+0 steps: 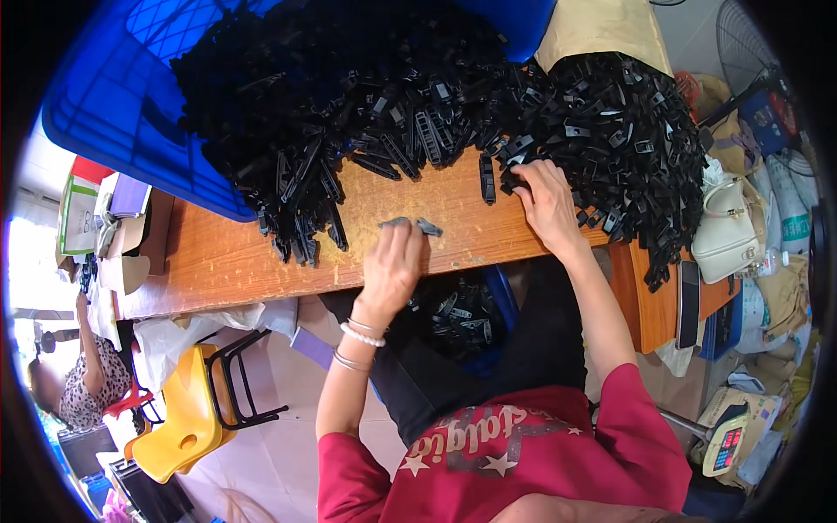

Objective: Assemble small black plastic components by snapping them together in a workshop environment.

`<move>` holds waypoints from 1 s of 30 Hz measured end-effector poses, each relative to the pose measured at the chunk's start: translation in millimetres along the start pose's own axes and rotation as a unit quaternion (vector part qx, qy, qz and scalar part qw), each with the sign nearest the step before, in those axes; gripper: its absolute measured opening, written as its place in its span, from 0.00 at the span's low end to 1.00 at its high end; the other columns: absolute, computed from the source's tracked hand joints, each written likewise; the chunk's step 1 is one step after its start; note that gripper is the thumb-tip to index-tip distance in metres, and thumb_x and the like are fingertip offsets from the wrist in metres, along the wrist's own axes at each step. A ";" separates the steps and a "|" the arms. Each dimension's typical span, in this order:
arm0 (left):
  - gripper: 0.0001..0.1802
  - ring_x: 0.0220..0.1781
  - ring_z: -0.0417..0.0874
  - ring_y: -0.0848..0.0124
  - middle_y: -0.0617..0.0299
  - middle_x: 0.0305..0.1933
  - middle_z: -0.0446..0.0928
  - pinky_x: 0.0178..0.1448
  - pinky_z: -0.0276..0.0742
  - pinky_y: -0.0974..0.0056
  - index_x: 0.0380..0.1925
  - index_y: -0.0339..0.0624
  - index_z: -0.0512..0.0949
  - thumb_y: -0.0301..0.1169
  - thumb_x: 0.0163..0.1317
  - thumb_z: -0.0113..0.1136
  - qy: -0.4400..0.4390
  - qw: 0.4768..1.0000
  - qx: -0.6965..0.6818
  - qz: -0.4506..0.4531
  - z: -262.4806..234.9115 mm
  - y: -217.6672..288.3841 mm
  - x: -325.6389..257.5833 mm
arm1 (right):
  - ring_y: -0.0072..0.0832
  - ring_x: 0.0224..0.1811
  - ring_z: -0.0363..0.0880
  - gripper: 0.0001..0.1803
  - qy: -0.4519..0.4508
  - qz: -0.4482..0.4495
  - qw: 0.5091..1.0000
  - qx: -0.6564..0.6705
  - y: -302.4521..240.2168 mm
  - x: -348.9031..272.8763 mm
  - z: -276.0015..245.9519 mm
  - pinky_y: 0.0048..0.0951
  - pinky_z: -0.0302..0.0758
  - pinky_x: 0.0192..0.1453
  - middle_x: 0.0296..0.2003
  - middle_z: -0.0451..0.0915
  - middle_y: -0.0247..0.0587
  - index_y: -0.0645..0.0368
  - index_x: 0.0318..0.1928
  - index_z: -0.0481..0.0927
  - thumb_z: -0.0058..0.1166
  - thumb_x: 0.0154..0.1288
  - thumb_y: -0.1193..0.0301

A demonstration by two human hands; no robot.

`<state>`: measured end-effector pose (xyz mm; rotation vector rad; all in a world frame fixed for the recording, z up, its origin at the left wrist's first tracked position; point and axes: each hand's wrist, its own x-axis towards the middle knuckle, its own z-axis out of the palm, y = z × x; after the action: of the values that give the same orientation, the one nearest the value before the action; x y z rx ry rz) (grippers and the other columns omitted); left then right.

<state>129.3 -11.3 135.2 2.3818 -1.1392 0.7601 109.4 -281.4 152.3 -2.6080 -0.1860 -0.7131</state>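
Note:
My left hand (390,270), with bracelets on its wrist, is closed at the bare middle of the wooden table. Its bent fingers grip a small dark grey piece (428,227), whose ends stick out past the fingertips; its exact kind is unclear. Over the edge of the right-hand heap of small black plastic parts (619,131), my right hand (547,205) has its fingers curled. A small black plastic part (509,180) shows at its thumb and forefinger. One longer black plastic part (487,179) lies just left of that hand. More long black parts (427,135) spread across the far side.
A tipped blue crate (144,157) spills black parts onto the wooden table (205,253). Between my legs, a blue bin (501,301) contains more parts. A yellow chair (187,418) stands left; a white handbag (728,228) and scale (725,444) are right. Another person (83,383) is far left.

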 end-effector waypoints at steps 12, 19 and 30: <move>0.18 0.36 0.77 0.59 0.53 0.40 0.75 0.41 0.73 0.59 0.47 0.34 0.78 0.25 0.56 0.69 0.009 0.997 -0.052 -0.056 -22.2 31.0 -24.5 | 0.38 0.46 0.71 0.18 -0.099 -0.026 0.995 -0.009 -8.3 5.7 -6.9 0.36 0.67 0.51 0.43 0.73 0.41 0.64 0.48 0.81 0.62 0.55 0.81; 0.15 0.46 0.74 0.54 0.52 0.46 0.73 0.50 0.72 0.55 0.43 0.36 0.79 0.20 0.54 0.64 -0.043 0.967 -0.181 -0.174 -20.7 15.2 -2.9 | 0.42 0.46 0.72 0.20 -0.039 -0.009 0.999 0.005 -6.6 -10.0 -2.6 0.39 0.68 0.53 0.41 0.75 0.46 0.65 0.51 0.78 0.61 0.56 0.82; 0.13 0.42 0.73 0.58 0.56 0.38 0.74 0.46 0.72 0.60 0.38 0.35 0.83 0.23 0.51 0.70 -0.073 0.951 -0.240 -0.180 -4.3 24.4 8.9 | 0.39 0.36 0.76 0.13 -0.047 0.048 0.976 0.205 -35.3 -32.4 -9.3 0.36 0.74 0.41 0.33 0.77 0.46 0.68 0.45 0.83 0.62 0.58 0.78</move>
<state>113.2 -28.6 146.8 2.1523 -0.7881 0.1600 69.0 -254.2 155.9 -2.2379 -0.2104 -0.4595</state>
